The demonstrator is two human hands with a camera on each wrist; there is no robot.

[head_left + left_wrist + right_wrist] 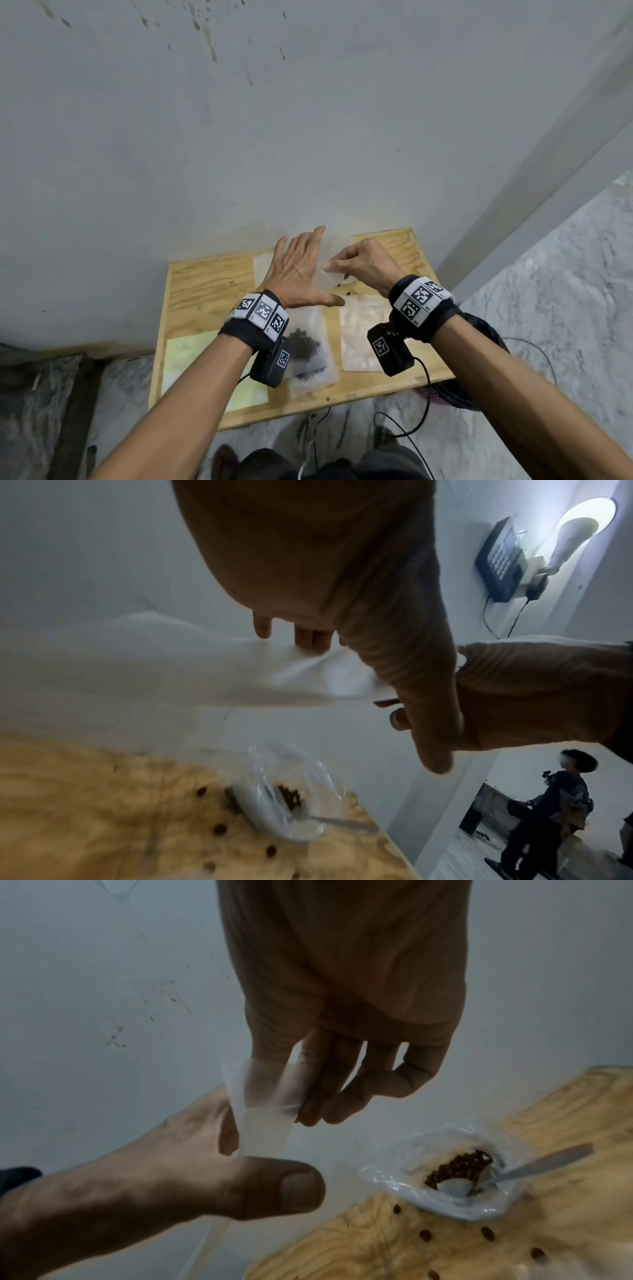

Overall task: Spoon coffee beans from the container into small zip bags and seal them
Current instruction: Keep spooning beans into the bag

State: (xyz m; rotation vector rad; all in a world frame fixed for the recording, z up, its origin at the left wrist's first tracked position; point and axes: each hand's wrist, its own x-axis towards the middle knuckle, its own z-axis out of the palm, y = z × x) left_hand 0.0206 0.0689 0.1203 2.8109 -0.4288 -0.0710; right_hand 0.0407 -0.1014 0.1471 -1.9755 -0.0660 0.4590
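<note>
A small empty clear zip bag (329, 279) hangs in the air between my hands, above the back of the wooden board (205, 284). My right hand (335, 266) pinches its top edge between thumb and forefinger. My left hand (310, 270) is spread flat, fingers straight against the bag's (263, 1131) far side, thumb (274, 1185) sticking out below it. Below on the board sits the clear bean container (441, 1172) with coffee beans and a metal spoon (548, 1164) inside. In the head view my hands hide it.
A zip bag filled with beans (306, 349) lies near the front, a stack of empty bags (363, 332) to its right, a yellow sheet (185, 363) to its left. Loose beans (424, 1234) dot the board. The wall stands right behind. A person (561, 804) stands far off.
</note>
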